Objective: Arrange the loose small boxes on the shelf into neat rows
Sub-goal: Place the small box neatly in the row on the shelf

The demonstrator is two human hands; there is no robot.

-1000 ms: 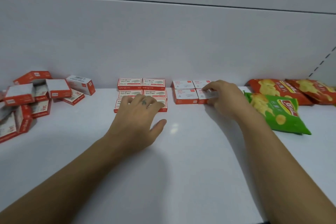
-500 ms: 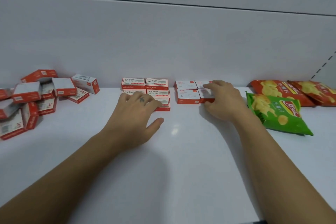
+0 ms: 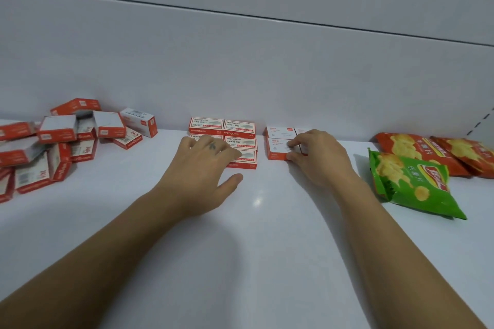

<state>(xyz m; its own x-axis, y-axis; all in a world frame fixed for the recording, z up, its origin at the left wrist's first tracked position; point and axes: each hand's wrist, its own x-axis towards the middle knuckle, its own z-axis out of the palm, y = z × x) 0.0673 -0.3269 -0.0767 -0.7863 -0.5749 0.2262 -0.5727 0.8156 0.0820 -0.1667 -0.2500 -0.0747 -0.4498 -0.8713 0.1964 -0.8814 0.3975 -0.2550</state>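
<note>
Where hands meet shelf (image 3: 256, 235): small boxes in two neat blocks, one loose heap (image 3: 61, 141) far left.
Left hand (image 3: 205, 165) flat, fingers straight, on middle block (image 3: 238, 128); right hand (image 3: 318, 157) pinches front-row box (image 3: 296, 149) of right block (image 3: 278, 132) between thumb and forefinger.

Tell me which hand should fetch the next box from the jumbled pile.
Left. The left hand lies flat, holding nothing, nearer the jumbled pile; the right hand grips the white-topped boxes farther away.

The small boxes (image 3: 242, 129) look like printed cardboard with a slight sheen. The shelf (image 3: 256, 248) is smooth, glossy white. The chip bags (image 3: 411, 181) are shiny plastic film.
</note>
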